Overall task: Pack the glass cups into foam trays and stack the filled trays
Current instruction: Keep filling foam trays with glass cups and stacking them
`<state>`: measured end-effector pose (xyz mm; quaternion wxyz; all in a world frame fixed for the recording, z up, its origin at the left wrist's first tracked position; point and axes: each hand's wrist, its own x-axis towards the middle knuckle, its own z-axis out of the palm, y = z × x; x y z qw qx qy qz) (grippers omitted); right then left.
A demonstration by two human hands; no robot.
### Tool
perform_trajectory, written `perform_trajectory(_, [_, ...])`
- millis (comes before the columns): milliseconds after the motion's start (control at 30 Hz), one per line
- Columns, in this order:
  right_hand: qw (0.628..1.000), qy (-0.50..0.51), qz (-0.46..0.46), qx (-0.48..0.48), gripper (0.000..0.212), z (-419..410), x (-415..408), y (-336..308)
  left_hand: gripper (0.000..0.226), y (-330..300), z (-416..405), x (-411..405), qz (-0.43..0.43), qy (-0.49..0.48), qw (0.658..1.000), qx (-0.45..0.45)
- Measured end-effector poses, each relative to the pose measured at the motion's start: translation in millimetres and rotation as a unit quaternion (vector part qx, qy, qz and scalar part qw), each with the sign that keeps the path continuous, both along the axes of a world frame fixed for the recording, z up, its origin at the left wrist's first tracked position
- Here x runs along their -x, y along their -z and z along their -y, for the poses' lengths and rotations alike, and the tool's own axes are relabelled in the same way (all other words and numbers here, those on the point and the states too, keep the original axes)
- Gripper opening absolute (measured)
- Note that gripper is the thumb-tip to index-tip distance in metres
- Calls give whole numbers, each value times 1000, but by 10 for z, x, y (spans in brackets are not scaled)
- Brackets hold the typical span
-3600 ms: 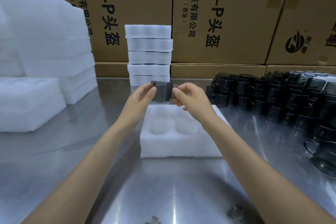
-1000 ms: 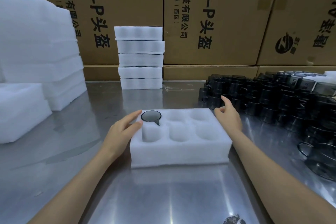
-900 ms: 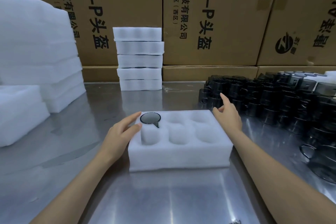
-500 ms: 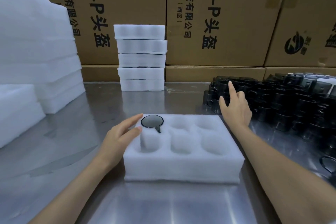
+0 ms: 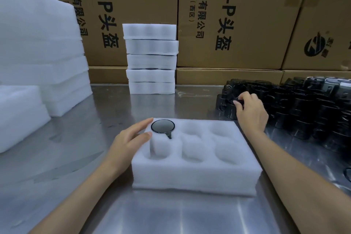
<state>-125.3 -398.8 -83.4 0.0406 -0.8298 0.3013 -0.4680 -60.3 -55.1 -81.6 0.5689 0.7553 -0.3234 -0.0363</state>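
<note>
A foam tray lies on the metal table in front of the person, long side across, with six round pockets in two rows. One dark glass cup sits in the far-left pocket, rim up and its handle pointing toward the near side; the other five pockets are empty. The left hand rests flat against the tray's left end, fingers straight and gripping nothing, apparently to keep the light foam from sliding while the other arm works. The right hand is out at the near-left corner of the crowd of loose cups on the right, its fingers curled onto one cup there, so it appears to be grasping the next one to pack. Filling from the far-left pocket leaves the pockets nearer the supply open for the reach. Against the cardboard boxes at the back stands a stack of filled trays; spare foam is piled on the left.

Half a second earlier the right hand hovered above the cups with its forefinger raised; now it has dropped onto them and closed. The left hand and the seated cup have not shifted on the tray.
</note>
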Motion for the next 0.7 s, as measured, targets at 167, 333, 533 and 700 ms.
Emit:
perform_trajectory(167, [999, -21, 38, -13, 16, -101, 141, -11, 42, -9, -6, 9, 5, 5, 1000, -8])
perform_trajectory(333, [988, -69, 121, -60, 12, -376, 366, -30, 37, -3, 5, 14, 27, 11, 1000, -6])
perform_trajectory(533, [957, -170, 169, -166, 7, -738, 609, -155, 37, 17, 0, 42, 64, 17, 998, -2])
perform_trajectory(700, [927, -232, 173, -238, 18, -978, 755, -400, 37, 17, -12, 70, 63, 9, 998, -5])
